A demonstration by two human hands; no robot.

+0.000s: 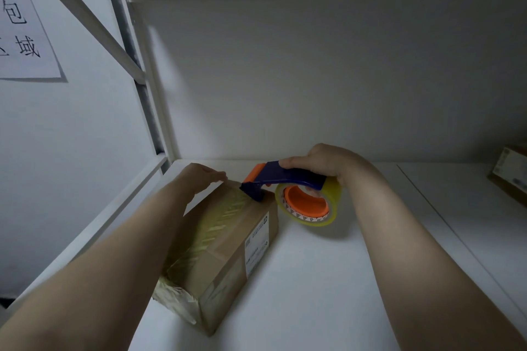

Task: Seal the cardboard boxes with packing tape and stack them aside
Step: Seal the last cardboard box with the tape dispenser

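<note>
Two hands: right hand (pixel 328 164) fingers wrap the tape dispenser (pixel 285 177), left hand (pixel 201 175) fingers lie straight on the box (pixel 222 245).

The white paper sign (pixel 25 28) on the wall to my left shows 包 and 域; its other characters are cut off. The white label (pixel 256 245) on my brown cardboard box (pixel 219 259) is too small to read.

Cardboard box (pixel 225 248) lower centre on white shelf (pixel 328 293), yellowish tape along top. Left hand (pixel 201 175) flat on far end. Right hand (pixel 325 164) gripping tape dispenser (pixel 285 177), blade end touching box top. Second box (pixel 510 172) far right edge.
</note>
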